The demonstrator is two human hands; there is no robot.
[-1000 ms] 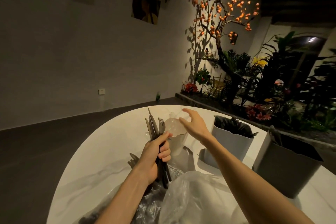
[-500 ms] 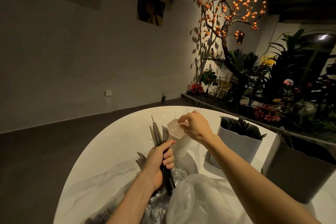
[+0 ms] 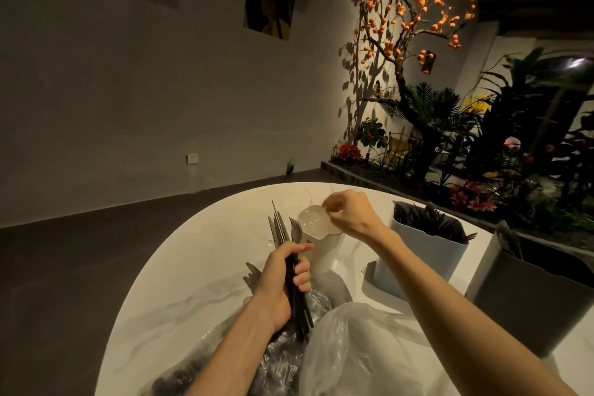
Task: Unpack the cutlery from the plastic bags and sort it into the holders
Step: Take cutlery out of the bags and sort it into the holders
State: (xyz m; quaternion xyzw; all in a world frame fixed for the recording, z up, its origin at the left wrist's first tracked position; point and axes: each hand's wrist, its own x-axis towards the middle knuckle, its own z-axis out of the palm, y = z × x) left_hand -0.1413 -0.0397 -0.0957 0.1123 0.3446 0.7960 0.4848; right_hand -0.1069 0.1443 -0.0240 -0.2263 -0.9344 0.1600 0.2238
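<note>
— Dim room, grey wall [image 3: 112, 90] behind, and a round white table [image 3: 193, 270] up front. What's on it?

— Three holders in a row. A white cup [image 3: 324, 254] near the middle, a pale blue holder [image 3: 424, 254] to its right with dark cutlery standing in it, and a dark grey holder [image 3: 533, 302] at the right edge.

— And the hands?

— The left hand [image 3: 283, 280] has its fingers wrapped round a bundle of dark cutlery [image 3: 284, 231], knives and forks, tips pointing up, just left of the cup. The right hand [image 3: 350, 212] is over the cup's mouth, thumb and fingertips pinching a clear plastic piece [image 3: 313, 219] that sits at the rim. I cannot tell what that piece is.

— Where are the bags?

— Crumpled plastic bags [image 3: 347, 350] lie at the near edge under both forearms. More dark cutlery shows through the clear film low on the left, and a fork [image 3: 252, 276] pokes out beside the left wrist.

— Anything beyond the table?

— A tree with orange fruit [image 3: 414, 10] against the wall, and a bed of plants [image 3: 466, 151] and red flowers along the right.
</note>
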